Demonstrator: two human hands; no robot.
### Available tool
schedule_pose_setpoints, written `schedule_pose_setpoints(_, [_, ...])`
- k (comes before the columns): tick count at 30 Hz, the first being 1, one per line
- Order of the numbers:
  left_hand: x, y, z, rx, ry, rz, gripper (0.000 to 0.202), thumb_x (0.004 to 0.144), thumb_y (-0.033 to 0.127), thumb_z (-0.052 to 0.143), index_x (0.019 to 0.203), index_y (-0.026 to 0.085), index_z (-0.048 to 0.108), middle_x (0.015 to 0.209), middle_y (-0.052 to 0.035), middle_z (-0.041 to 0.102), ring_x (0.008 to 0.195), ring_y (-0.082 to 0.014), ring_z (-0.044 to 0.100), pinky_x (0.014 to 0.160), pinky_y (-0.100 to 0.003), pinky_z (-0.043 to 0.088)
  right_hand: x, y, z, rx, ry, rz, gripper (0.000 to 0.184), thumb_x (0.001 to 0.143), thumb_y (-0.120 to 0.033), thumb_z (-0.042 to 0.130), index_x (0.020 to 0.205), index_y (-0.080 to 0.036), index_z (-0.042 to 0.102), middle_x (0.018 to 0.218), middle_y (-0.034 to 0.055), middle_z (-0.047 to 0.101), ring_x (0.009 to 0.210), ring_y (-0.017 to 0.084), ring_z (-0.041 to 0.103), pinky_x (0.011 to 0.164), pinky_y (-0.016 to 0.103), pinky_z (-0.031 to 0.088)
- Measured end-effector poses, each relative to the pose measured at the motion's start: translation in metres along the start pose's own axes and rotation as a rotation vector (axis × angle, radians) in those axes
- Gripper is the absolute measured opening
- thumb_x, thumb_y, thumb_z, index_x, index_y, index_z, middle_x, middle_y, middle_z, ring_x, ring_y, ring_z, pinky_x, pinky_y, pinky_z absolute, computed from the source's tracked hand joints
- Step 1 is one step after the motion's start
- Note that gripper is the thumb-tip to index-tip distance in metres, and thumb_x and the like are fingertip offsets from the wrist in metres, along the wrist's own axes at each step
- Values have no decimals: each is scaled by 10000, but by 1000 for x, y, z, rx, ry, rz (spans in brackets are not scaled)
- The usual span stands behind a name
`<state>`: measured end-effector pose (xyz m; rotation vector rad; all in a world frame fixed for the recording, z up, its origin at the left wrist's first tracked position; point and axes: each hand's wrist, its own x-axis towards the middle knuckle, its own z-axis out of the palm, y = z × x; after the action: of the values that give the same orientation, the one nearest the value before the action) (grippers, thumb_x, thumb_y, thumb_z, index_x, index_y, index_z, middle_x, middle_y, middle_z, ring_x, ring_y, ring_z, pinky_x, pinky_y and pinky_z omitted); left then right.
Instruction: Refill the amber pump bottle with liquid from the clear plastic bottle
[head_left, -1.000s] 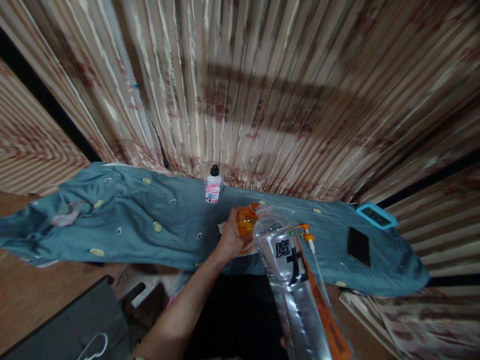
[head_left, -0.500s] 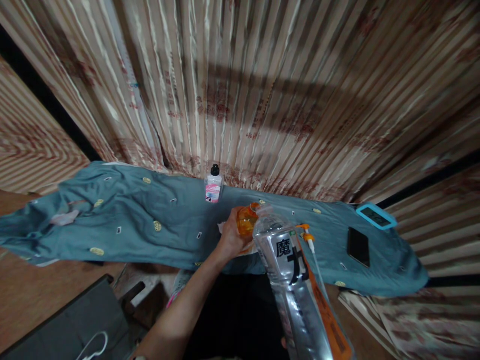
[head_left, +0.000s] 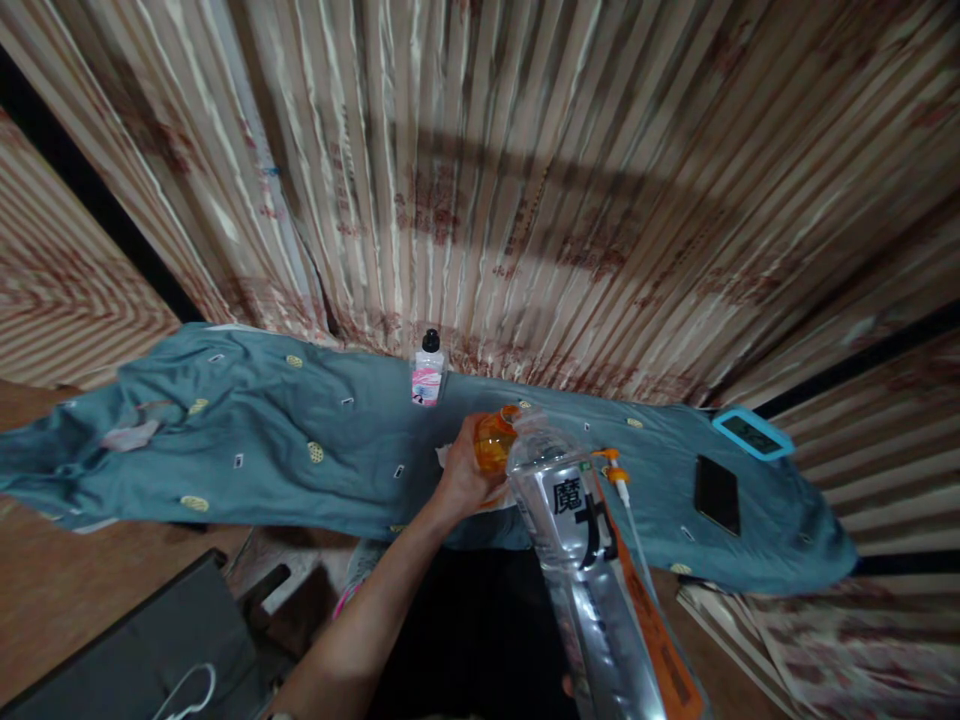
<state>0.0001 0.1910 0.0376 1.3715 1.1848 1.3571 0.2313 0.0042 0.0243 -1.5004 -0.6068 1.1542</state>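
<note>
Barely perceptible shift of the silver pack

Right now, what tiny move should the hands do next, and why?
I'd probably steady the orange bottle with the left hand, because the big silver bottle tilts toward it, with its neck close by the orange bottle's mouth. A wobble might cause a spill, though I can't see whether liquid is flowing.

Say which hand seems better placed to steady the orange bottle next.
Left, probably: the left hand grips the orange bottle, while the right hand, mostly hidden, seems busy holding the tilted big bottle.
</note>
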Motion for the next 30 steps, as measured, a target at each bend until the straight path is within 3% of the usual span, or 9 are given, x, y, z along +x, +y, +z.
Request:
schedule_pose_setpoints(3, [0,-1,0,14,3,1,632,631,185,807,1191,205,517,1088,-45,727,977,-224,720,881,-347,585,30,1,-15,-14,-25,56,727,870,-617,714,1461,-236,532,1204,123,746,1005,308,750,808,527,642])
schedule_pose_setpoints(7, [0,-5,1,-17,-9,22,643,633,199,807,1203,209,510,1084,-39,721,962,-217,716,862,-336,583,46,3,-32,-18,-63,101,840,843,-665,706,1532,-254,456,1248,133,746,1033,330,757,851,547,632])
schedule_pose_setpoints(14, [0,-3,0,32,5,9,640,628,225,820,1190,206,515,1068,-44,724,958,-225,716,858,-344,578,52,14,-43,-20,-90,153,681,892,-620,687,1429,-220,566,1128,107,771,895,266,770,767,468,649])
schedule_pose_setpoints(20, [0,-1,0,32,3,11,636,634,244,816,1190,204,509,1087,-54,725,963,-225,717,854,-343,575,47,21,-46,-2,-107,125,742,856,-674,688,1444,-238,561,1182,120,763,972,298,762,818,508,633])
schedule_pose_setpoints(26, [0,1,0,7,-6,-7,629,630,207,808,1184,202,509,1090,-52,730,966,-220,722,864,-340,586,50,12,-42,-9,-117,71,566,909,-555,704,1359,-225,613,1245,108,723,1033,273,732,845,476,625])
schedule_pose_setpoints(30, [1,1,1,12,0,-7,634,625,196,813,1183,203,514,1078,-47,732,957,-220,725,850,-338,593,53,5,-33,-1,-96,11,564,924,-577,678,1361,-228,608,1207,102,727,1035,277,726,852,495,622])
